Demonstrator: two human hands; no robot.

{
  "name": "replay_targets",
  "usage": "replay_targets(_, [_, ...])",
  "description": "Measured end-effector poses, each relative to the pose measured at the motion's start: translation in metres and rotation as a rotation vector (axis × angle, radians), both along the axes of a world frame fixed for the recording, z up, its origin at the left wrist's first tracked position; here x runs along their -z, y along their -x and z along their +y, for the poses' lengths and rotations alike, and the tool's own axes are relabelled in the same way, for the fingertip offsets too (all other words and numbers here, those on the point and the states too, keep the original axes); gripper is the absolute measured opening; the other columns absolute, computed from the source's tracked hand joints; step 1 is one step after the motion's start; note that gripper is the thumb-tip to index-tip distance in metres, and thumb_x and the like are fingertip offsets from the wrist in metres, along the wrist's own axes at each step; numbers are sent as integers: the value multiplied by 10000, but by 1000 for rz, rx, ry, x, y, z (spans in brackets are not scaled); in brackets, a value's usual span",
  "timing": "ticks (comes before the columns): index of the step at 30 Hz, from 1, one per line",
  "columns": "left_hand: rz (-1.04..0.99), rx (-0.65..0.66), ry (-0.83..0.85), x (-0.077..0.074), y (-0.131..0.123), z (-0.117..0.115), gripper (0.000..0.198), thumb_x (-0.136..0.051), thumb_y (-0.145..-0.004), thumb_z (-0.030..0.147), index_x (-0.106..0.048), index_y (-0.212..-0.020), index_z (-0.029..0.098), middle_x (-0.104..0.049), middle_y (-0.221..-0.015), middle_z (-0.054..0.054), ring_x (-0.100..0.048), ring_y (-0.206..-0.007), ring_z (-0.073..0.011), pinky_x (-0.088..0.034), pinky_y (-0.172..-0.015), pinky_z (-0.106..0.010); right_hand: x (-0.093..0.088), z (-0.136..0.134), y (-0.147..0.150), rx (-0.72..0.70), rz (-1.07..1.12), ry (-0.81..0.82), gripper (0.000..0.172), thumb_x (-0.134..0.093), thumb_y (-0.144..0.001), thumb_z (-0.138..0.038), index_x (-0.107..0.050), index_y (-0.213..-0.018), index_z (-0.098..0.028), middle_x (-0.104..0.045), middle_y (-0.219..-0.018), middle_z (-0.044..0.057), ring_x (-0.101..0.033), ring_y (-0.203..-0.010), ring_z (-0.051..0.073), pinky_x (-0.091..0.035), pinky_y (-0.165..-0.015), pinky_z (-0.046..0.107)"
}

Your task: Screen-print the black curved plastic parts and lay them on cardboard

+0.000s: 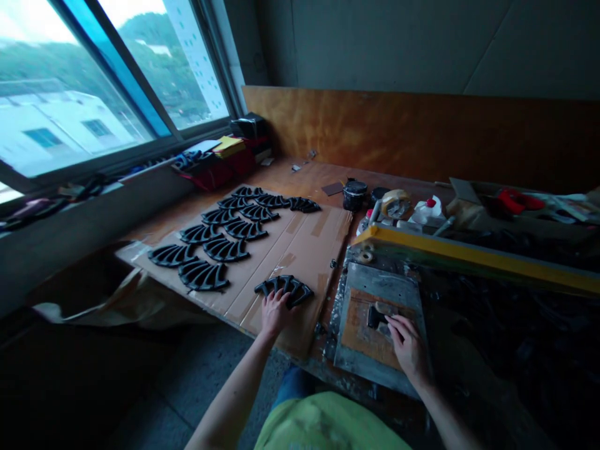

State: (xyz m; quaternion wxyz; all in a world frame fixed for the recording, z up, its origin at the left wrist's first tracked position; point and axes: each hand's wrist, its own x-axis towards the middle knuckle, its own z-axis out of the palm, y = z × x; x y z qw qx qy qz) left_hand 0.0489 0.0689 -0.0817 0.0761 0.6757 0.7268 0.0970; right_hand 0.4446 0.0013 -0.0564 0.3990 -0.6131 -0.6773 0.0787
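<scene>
My left hand [275,312] grips the near edge of a black, ribbed, fan-shaped part [297,292] lying on a flat cardboard sheet [262,259]. To the right, my right hand [407,347] has its thumb and fingers closed on a small black piece [375,317], whose exact kind I cannot make out. That piece is over a brown board [351,337] on a grey metal plate [407,281]. More black fan-shaped parts [227,249], several of them, lie in rows on the left side of the cardboard.
A yellow bar [450,250] runs across behind the plate. Beyond it stand a dark jar [355,194], a tape roll [396,203] and a red-capped white bottle [429,211]. A dark heap [520,337] lies at the right; a red bag [220,172] sits by the window.
</scene>
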Motion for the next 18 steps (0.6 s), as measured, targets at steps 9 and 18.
replay_targets(9, [-60,401,-28,-17,50,171,571,-724,-743,553,-711,-1236,265,-604,-1387,-105,-490,-1300,-374,-374,-1084,-497,-2,-8,15,211,-96,9,324,-498,-911,-497,-760,-948,-310,-741,-1005,80,-715,-917,287,-601,-800,468])
replay_targets(18, [-10,523,-2,-25,58,344,613,-713,-754,565,-684,-1284,257,-575,-1428,-94,-486,-1322,-319,-354,-1123,-409,14,-10,20,390,-180,1,289,-519,-845,-506,-760,-864,-347,-760,-969,65,-735,-865,301,-620,-722,466])
